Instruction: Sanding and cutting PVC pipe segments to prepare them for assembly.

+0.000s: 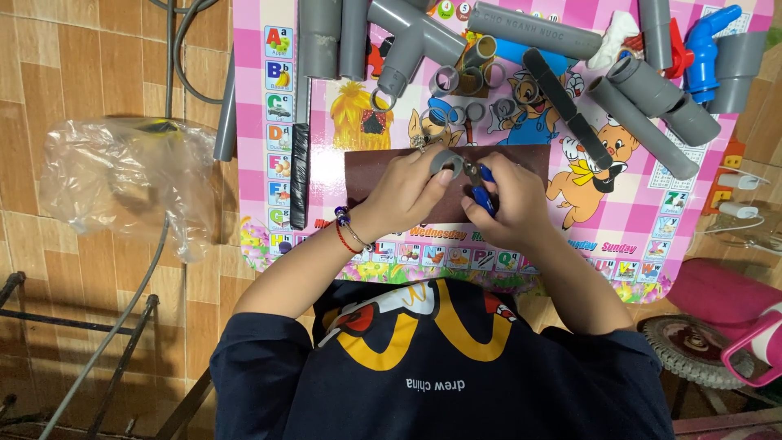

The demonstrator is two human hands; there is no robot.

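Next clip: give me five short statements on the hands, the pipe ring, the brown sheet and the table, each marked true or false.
1. The left hand holds a grey pipe ring. True.
2. The right hand holds a red tool. False: its blue-handled tool meets the ring.
3. Both hands work over a brown sheet. True.
4. The table is plain white. False: it is pink checked with cartoon animals.
5. The left wrist is bare. False: it wears bracelets.
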